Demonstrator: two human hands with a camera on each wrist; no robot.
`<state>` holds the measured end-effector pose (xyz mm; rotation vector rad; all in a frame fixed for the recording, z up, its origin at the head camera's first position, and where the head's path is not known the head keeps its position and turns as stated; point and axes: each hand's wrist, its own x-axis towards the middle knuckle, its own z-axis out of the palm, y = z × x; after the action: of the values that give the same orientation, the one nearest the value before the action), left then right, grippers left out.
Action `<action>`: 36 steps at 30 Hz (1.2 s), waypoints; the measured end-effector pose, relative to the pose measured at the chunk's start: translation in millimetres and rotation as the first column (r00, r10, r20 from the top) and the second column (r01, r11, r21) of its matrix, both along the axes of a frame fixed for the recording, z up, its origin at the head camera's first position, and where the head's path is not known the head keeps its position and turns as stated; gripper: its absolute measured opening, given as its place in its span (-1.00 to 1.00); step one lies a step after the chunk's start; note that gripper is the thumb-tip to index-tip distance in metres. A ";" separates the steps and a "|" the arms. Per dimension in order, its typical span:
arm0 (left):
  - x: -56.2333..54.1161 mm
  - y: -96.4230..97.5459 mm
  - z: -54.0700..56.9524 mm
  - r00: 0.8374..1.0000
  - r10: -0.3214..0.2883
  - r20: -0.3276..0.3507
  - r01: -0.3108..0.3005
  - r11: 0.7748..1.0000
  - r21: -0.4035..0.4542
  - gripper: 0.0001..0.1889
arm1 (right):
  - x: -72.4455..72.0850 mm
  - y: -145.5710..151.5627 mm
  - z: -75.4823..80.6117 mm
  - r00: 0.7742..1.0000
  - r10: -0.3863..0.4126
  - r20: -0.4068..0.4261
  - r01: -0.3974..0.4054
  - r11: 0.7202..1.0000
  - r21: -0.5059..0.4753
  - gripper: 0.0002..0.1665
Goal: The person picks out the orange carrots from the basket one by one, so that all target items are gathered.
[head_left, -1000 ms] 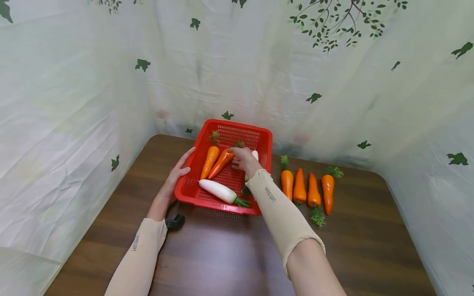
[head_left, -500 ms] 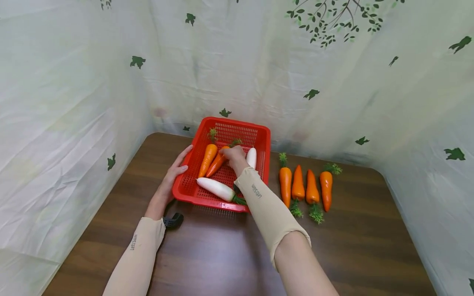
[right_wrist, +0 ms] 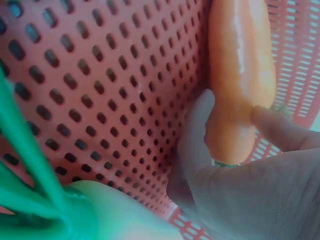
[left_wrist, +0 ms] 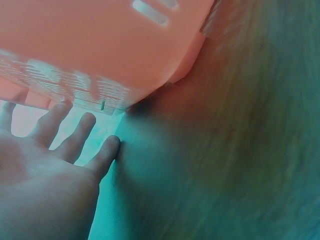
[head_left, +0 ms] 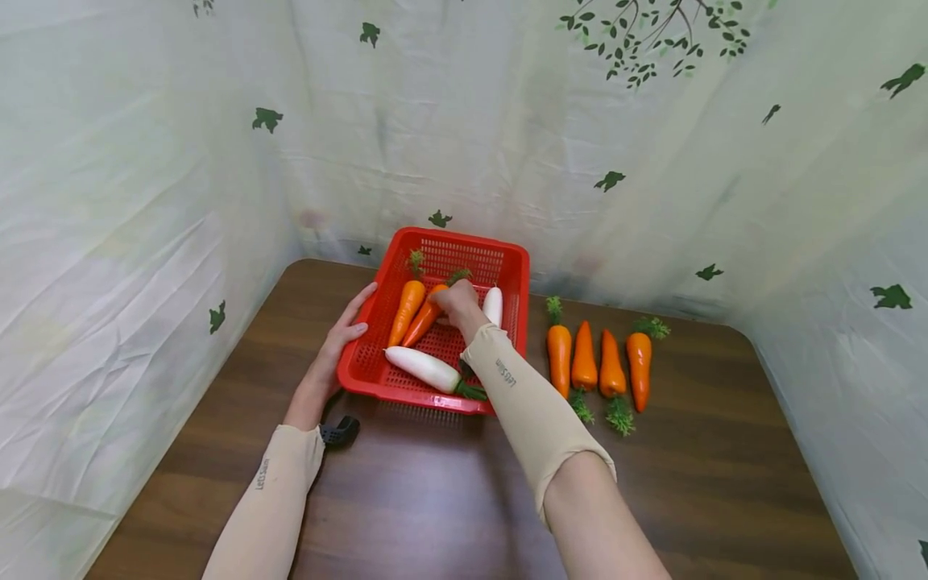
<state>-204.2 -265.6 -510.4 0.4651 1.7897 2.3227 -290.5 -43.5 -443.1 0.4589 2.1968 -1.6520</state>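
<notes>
In the head view, a red plastic basket (head_left: 420, 398) holds two orange carrots and two white radishes. My right hand (head_left: 458, 304) reaches inside and pinches the thick leafy end of the right-hand carrot (head_left: 423, 324). The right wrist view shows thumb and fingers on either side of that carrot (right_wrist: 235, 75). Close to its left lies the other carrot (head_left: 408, 308). One radish (head_left: 424, 368) lies along the front of the basket, the second radish (head_left: 493, 304) on the right. My left hand (head_left: 329, 354) rests against the basket's left side, fingers straight and spread in the left wrist view.
Several more carrots (head_left: 584, 362) lie in a row on the brown wooden table (head_left: 696, 451), right of the basket. A pale leaf-patterned curtain (head_left: 493, 145) encloses the table at the back and sides. A black strap piece (head_left: 341, 432) sits at my left wrist.
My right hand has moved left from beside the right-hand carrot and taken hold of its leafy end, uncovering more of the right-hand radish. The left hand stays at the basket's side.
</notes>
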 end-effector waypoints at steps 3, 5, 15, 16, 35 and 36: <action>0.1 -0.8 0.1 1.000 0.001 0.006 -0.001 1.000 0.006 -0.28 | 0.3 0.1 0.9 1.000 0.003 0.017 -0.003 1.000 -0.028 -0.65; 0.0 -1.3 0.2 1.000 -0.002 0.005 0.002 1.000 0.009 -0.28 | -0.2 0.9 1.0 1.000 -0.004 0.020 0.005 0.999 -0.038 -0.63; 2.1 2.5 6.2 1.000 -0.012 0.004 0.012 1.000 0.020 -0.28 | 0.2 24.8 24.0 0.999 0.039 0.006 -0.037 0.983 -0.180 -0.43; 1.9 2.5 6.2 1.000 -0.014 0.004 0.014 1.000 0.022 -0.27 | 1.1 27.5 28.1 0.999 0.052 0.005 -0.050 0.981 -0.189 -0.39; 3.1 -1.1 9.0 1.000 -0.018 0.019 0.018 1.000 0.003 -0.27 | 16.0 66.8 83.9 0.989 0.114 -0.090 -0.129 0.975 -0.184 -0.59; 3.3 -0.9 9.1 1.000 -0.018 0.019 0.018 1.000 0.003 -0.27 | 17.9 69.1 85.0 0.988 0.123 -0.095 -0.138 0.974 -0.179 -0.58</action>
<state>-200.9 -266.4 -501.3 0.4562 1.7669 2.3099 -272.6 25.6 -358.1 0.1940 2.0561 -1.8104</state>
